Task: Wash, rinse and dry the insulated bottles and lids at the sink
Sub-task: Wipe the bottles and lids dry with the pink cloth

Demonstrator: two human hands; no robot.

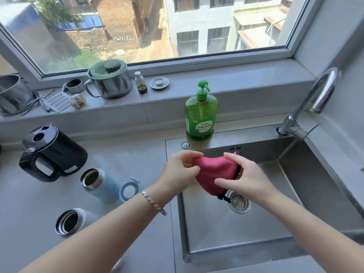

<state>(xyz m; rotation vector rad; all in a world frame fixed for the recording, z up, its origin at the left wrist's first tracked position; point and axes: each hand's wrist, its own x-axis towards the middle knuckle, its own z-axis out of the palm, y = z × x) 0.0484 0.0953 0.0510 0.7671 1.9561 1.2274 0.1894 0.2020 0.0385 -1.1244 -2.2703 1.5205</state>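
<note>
The left hand (180,170) and right hand (243,174) each pinched an edge of a pink cloth (215,172) with curled fingers, held above the sink (216,233). Left on the desk (128,154) stood two open bottles: a blue bottle (100,184) and a white bottle (72,221), with a blue lid (128,191) just beside the blue one.

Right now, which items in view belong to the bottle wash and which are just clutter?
Job: pink cloth, gripped by left hand and right hand; blue bottle; white bottle; blue lid; dish soap; tap; sink.
Lying about: kettle; steel pot; grater; garlic; spray bottle.
</note>
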